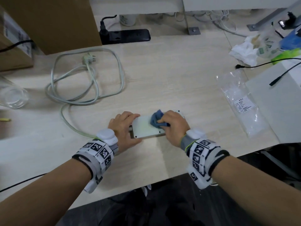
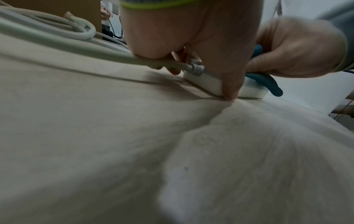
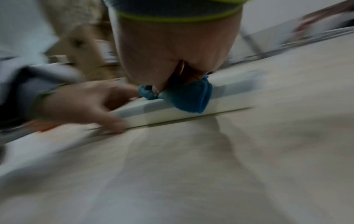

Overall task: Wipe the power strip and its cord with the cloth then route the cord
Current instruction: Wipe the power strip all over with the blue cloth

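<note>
A white power strip [image 1: 145,127] lies face down on the light wood desk near its front edge, its plain back with small screws facing up. My left hand [image 1: 124,126] grips its left end, thumb against the near side [image 2: 230,84], where the cord enters. My right hand [image 1: 172,126] holds a bunched blue cloth [image 1: 157,119] and presses it onto the strip's back; the cloth [image 3: 188,97] hangs over the near edge. The pale grey cord [image 1: 84,75] runs left from the strip and lies in loose loops, ending in a white plug [image 1: 87,58].
A black power strip [image 1: 125,36] with a black plug sits at the back beside a cardboard box [image 1: 48,22]. A clear plastic bag [image 1: 241,103] and a white panel [image 1: 273,103] lie at right, crumpled bags [image 1: 254,46] behind. A clear glass [image 1: 13,98] stands far left.
</note>
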`<state>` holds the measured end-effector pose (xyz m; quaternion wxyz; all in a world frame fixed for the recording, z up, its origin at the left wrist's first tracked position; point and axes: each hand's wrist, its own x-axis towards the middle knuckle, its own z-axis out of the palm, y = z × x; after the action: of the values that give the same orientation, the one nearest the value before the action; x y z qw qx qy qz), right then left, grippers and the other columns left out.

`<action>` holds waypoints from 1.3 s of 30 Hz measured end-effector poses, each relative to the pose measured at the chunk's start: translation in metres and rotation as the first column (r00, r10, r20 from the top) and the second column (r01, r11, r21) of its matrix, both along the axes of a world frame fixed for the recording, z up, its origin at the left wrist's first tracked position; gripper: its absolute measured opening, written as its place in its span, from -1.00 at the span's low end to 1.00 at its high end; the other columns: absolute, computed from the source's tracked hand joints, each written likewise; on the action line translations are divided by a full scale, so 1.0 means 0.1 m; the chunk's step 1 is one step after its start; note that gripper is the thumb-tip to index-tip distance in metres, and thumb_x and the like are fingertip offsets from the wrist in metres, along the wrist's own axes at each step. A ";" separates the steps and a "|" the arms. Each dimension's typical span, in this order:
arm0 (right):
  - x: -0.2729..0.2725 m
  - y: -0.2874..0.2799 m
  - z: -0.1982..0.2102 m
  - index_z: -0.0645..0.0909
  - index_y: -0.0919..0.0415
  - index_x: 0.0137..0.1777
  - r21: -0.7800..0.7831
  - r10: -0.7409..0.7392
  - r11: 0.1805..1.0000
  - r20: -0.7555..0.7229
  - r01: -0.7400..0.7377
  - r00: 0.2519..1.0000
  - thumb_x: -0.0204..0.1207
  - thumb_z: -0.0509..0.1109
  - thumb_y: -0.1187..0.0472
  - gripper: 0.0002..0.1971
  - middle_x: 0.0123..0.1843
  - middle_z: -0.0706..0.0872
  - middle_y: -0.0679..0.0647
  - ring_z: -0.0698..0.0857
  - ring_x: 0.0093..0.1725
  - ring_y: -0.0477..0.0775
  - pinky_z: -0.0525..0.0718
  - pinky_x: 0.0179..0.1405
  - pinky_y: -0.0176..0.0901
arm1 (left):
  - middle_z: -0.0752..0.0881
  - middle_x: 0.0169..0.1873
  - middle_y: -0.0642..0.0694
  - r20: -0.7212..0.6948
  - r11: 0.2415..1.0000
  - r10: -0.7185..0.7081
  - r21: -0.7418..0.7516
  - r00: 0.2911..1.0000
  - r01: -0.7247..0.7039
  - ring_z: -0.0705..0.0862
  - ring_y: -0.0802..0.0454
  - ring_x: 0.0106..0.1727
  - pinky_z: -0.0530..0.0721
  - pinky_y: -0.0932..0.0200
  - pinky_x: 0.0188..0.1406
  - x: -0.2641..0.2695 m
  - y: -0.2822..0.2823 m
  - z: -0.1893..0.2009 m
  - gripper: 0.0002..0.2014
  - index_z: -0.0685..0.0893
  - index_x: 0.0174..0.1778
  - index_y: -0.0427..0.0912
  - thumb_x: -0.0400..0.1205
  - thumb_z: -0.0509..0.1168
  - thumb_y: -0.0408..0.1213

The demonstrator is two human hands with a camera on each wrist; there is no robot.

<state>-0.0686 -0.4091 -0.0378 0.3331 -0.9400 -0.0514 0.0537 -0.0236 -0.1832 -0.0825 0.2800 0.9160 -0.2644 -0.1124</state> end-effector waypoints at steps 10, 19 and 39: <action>-0.12 0.51 0.03 0.70 0.33 -0.15 -0.093 -0.026 0.995 -0.069 0.020 0.997 0.32 0.33 0.39 -0.84 -0.10 0.66 0.26 0.62 -0.10 0.24 0.37 -0.12 -0.18 | 0.57 0.18 0.00 -0.016 0.995 0.057 -0.086 0.998 -0.058 0.58 -0.04 0.08 0.48 0.02 0.00 -0.09 -0.07 0.00 -0.22 0.52 0.38 0.00 0.21 0.44 0.17; 0.11 0.25 0.17 0.70 0.23 -0.08 0.087 -0.071 0.992 -0.221 0.092 0.973 0.48 0.37 0.41 -0.87 -0.11 0.68 0.17 0.62 -0.09 0.17 0.55 -0.07 -0.06 | 0.52 0.16 0.07 -0.001 0.998 0.022 -0.052 1.000 -0.022 0.57 0.04 0.10 0.51 -0.04 0.04 -0.07 -0.05 0.01 -0.19 0.48 0.40 0.02 0.22 0.53 0.17; 0.09 -0.29 0.08 0.71 0.39 -0.20 -0.300 0.173 0.946 0.144 -0.124 0.974 0.29 0.44 0.47 -0.91 -0.21 0.65 0.30 0.65 -0.33 0.32 0.66 -0.35 -0.02 | 0.49 0.15 0.04 -0.068 0.999 0.018 -0.044 0.998 -0.021 0.54 0.08 0.09 0.41 0.05 0.14 -0.06 -0.04 0.09 -0.17 0.44 0.45 0.04 0.25 0.52 0.15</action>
<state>-0.0599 -0.4378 -0.0296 0.1813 -0.9731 -0.1418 0.0061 -0.0298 -0.1875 -0.0736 0.3102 0.9078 -0.2483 -0.1345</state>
